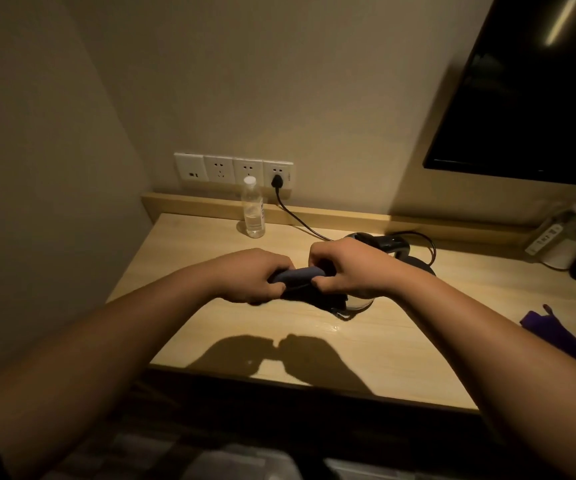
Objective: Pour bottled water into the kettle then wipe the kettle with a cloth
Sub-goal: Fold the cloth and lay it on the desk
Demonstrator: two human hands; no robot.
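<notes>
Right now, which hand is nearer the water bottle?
Left. The left hand is in front of the water bottle and slightly right of it, gripping the cloth. The right hand is farther right, over the kettle.

Single head-worn wide-angle view, looking forward and down over a wooden desk [366, 344] set against a wall. Both forearms enter from the lower corners and converge at frame centre, where the left hand [257, 275] and right hand [352, 271] sit close to the lens. The desk's far edge crosses mid-frame; sockets [232, 168] lie just above it, left of centre. A dark screen [528, 98] fills the upper right. Straight lines bow towards the edges. No second view overlaps.
</notes>
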